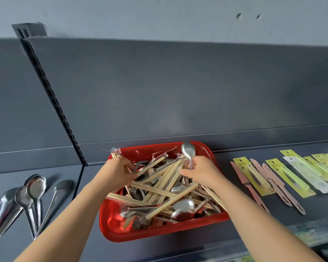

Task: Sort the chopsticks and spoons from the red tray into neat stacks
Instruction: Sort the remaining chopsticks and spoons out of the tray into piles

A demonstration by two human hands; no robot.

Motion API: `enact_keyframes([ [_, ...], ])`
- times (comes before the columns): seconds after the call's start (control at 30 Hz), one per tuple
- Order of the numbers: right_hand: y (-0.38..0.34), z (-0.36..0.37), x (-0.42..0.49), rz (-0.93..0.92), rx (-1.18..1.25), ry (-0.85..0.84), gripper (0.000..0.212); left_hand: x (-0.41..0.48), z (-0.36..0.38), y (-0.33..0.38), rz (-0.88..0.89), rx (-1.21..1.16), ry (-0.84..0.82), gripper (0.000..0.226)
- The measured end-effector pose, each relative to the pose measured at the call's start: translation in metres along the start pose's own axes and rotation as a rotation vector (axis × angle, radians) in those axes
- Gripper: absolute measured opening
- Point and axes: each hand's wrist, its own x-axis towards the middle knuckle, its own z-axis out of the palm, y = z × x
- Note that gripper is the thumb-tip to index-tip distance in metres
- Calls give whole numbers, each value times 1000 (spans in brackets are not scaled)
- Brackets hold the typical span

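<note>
at the left, a few steel spoons (32, 195) lie loosely together on the dark shelf (8, 180), handles pointing near. next, the left grip (117, 173) is curled round a bundle (115, 154) of chopsticks at the tray's far left corner, their wrapped ends sticking out past the knuckles. the red tray (159, 232) sits mid-shelf, with most of the work still in it: chopsticks (165, 186) criss-cross over more spoons. the right grip (203, 173) pinches one spoon (187, 151) by its handle, bowl up, over the tray's far side. packs (273, 178) of knives lie in a row at the right, apart from the tray.

the chopsticks look light and stiff, and probably snag on each other. they are best taken near one end and drawn out along their length. the spoons are likely smooth, heavier and slippery. the narrow handle gives the surest hold, since the bowl would likely slide out.
</note>
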Motion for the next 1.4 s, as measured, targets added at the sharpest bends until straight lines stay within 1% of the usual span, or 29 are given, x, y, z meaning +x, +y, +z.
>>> enact_keyframes([
  [0.1, -1, 4, 2, 57, -62, 54, 38, 0, 0, -1, -37, -74, -27, 17],
  [0.2, -4, 6, 3, 89, -28, 27, 36, 2, -1, 1, -52, -75, -73, 12],
  [0.23, -4, 8, 2, 88, 14, 17, 32, 2, -2, 2, -54, -67, -82, 13],
  [0.3, -5, 10, 0, 45, 128, 45, 18, 4, -4, 2, -67, -39, -101, 15],
  [0.33, -5, 9, -1, 10, 174, 75, 15, 4, -5, 3, -78, -21, -103, 15],
  [0.4, -7, 3, -2, -51, 242, 136, 17, 5, -8, 6, -100, -30, -77, 14],
  [0.5, -9, -13, 0, -75, 325, 184, 13, 9, -9, 9, -119, -87, -3, 16],
  [0.57, -10, -23, 0, -57, 344, 187, 12, 10, -10, 7, -68, -13, 57, 17],
  [0.67, -11, -35, -2, -38, 274, 237, 20, 16, -10, 1, 8, 235, 116, 23],
  [0.77, -14, -38, -10, -56, 312, 185, 21, 27, -9, -2, 8, 422, 76, 22],
  [0.83, -14, -37, -16, -65, 298, 181, 23, 33, -8, -1, 0, 516, 62, 18],
  [0.97, -6, -36, -21, -44, 254, 115, 24, 39, -8, 4, -34, 648, 38, 12],
  [1.07, 2, -45, -23, -40, 256, 125, 28, 40, -10, 10, -32, 680, 7, 14],
  [1.13, 10, -52, -24, -11, 281, 132, 29, 38, -13, 12, -31, 631, -3, 24],
  [1.17, 15, -55, -23, 6, 231, 136, 29, 36, -15, 13, -31, 565, -17, 29],
  [1.27, 31, -55, -24, 75, -39, 135, 31, 28, -17, 21, -6, 207, -72, 38],
  [1.33, 37, -50, -28, 124, -107, 129, 35, 19, -14, 33, 43, 33, -79, 42],
  [1.4, 40, -48, -31, 153, -135, 144, 36, 8, -9, 49, 75, -142, -94, 40],
])
